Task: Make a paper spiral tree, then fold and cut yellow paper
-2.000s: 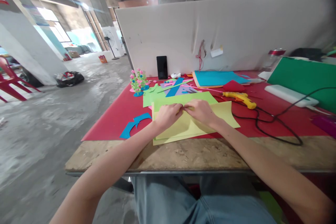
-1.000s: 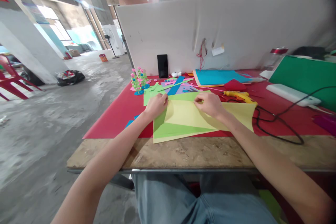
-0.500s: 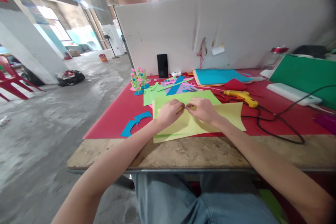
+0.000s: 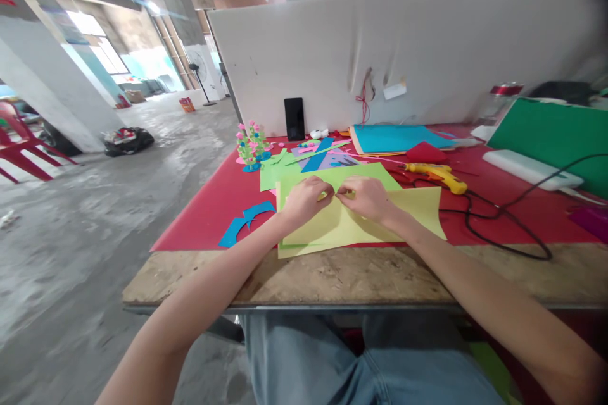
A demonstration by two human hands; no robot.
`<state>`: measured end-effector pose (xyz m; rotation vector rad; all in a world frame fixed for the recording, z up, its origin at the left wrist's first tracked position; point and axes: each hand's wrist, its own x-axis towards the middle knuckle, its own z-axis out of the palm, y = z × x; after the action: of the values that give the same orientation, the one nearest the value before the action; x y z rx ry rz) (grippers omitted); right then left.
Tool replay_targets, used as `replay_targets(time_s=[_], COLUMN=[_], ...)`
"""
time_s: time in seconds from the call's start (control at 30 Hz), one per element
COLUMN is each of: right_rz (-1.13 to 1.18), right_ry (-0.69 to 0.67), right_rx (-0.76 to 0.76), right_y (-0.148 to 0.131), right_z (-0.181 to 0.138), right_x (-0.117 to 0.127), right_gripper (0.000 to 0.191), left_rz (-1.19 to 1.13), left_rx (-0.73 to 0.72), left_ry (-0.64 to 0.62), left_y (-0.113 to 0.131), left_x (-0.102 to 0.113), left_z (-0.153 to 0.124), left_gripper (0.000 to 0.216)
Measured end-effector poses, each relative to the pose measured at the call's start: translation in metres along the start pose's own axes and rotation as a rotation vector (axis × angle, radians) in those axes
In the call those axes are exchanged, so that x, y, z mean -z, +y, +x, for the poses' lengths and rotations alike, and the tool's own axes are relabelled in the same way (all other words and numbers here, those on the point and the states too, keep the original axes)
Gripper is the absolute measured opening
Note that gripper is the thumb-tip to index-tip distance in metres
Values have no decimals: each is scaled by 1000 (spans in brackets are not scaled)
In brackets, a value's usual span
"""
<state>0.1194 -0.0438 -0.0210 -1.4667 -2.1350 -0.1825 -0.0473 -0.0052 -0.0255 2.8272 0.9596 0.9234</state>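
A large sheet of yellow paper (image 4: 323, 234) lies near the table's front edge, its right side curling up. Both hands pinch its far edge near the middle, fingertips almost meeting. My left hand (image 4: 308, 199) is closed on the paper with thumb against fingers. My right hand (image 4: 365, 197), also closed, grips the same edge just to the right. Beneath and behind is light green paper (image 4: 375, 174). Curved blue paper pieces (image 4: 234, 232) rest left of my left hand. The fingertips partly hide the pinched edge.
A yellow glue gun (image 4: 437, 175) with a black cable (image 4: 503, 218) lies to the right. Small paper trees (image 4: 251, 145) stand at the back left. A black phone (image 4: 294, 119) leans on the white board. Blue sheets (image 4: 399, 138) and a white power strip (image 4: 532, 169) lie further back.
My hands stay at nearly the same spot on the yellow paper. The fingertips have parted very slightly, and the paper's right side has shifted a little.
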Motion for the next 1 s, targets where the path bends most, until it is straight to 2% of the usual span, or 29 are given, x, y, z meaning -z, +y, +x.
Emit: replay_targets(time_s=[0.13, 0.33, 0.47, 0.63, 0.87, 1.0], right_rz=[-10, -25, -37, -19, 24, 42], right_ry=[22, 77, 69, 33, -34, -63], right_rx=[-7, -23, -46, -52, 13, 13], right_y=[4, 13, 18, 19, 6, 4], right_z=[2, 4, 5, 5, 1, 0], right_x=[1, 10, 15, 14, 4, 1], right_gripper=[12, 11, 10, 10, 15, 15], left_rz=[28, 76, 76, 14, -109, -151], left_rx=[9, 64, 57, 44, 4, 25], left_ry=[-6, 5, 5, 13, -16, -29], left_y=[-4, -23, -30, -24, -7, -4], left_x=[3, 9, 10, 8, -1, -5], left_z=[2, 4, 4, 2, -1, -2], left_gripper=[12, 14, 15, 13, 11, 10])
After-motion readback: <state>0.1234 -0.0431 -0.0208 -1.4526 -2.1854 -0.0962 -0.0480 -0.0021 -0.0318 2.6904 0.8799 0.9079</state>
